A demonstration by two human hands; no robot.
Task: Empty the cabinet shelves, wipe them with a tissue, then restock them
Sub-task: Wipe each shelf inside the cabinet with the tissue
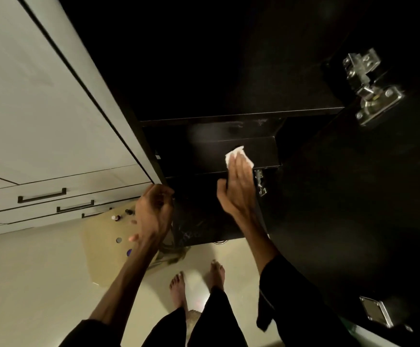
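Observation:
The dark cabinet stands open in front of me, its shelves (204, 151) bare and black. My right hand (237, 186) presses a white tissue (231, 154) flat against a lower shelf near the cabinet's right wall. My left hand (155, 209) is curled around the front edge of the cabinet's left side panel (138, 136). Several small bottles (122, 216) stand on a beige mat (103, 249) on the floor at the left.
White drawers with dark bar handles (42, 195) run along the left. The open black door (366, 196) with metal hinges (369, 86) fills the right. My bare feet (196, 281) stand on the pale floor just before the cabinet.

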